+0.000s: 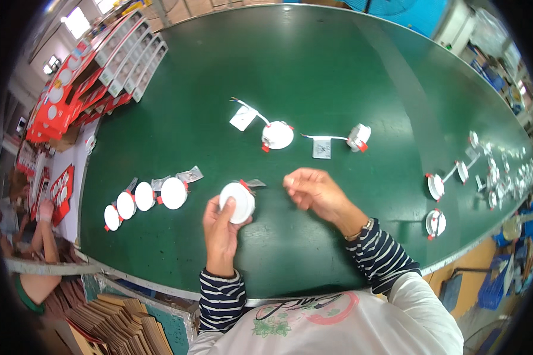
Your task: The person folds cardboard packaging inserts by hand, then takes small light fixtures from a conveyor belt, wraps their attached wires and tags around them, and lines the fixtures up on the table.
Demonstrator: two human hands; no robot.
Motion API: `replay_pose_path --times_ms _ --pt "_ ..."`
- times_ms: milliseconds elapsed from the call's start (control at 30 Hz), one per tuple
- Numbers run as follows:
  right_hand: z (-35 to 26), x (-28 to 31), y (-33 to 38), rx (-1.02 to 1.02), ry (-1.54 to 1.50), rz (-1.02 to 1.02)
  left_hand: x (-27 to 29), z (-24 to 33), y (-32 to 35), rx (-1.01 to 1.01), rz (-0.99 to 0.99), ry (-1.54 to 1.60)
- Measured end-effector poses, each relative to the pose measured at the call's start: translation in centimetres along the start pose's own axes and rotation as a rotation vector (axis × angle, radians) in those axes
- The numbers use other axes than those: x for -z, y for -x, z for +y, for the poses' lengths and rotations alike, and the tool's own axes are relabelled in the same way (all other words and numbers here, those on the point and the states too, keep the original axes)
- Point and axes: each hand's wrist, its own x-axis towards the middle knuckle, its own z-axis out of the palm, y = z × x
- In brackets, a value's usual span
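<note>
The green surface lay broad and bare ahead, its near edge close to the person; the left hand gripped a round white downlight by its rim; the right hand hovered just beside, fingers loosely curled, whether pinching anything unclear; a row of downlights sat left.

Bright, even daylight from upper-left windows casts soft shadows; fisheye bending and black vignette blur the rim.
</note>
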Motion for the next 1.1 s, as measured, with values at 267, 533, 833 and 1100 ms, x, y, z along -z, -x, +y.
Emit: replay_pose_path --times_ms 267,533,833,1100 --pt "-6.2 -1.6 -12.2 0.826 1.081 0.386 2.1 1.9 -0.9 -0.960 0.585 -1.294" --pt "-6.5 -4.6 -17.3 0.453 1.451 0.179 0.6 -0.2 0.2 -1.048 0.266 -1.130" --pt "-7.3 -5.0 -3.6 0.914 1.237 -0.476 -2.5 0.8 1.1 -0.871 -0.040 -1.222" --pt "-6.5 -2.1 2.2 0.786 1.294 -0.407 -2.5 -2.8 -0.7 -1.021 -0.148 -1.360"
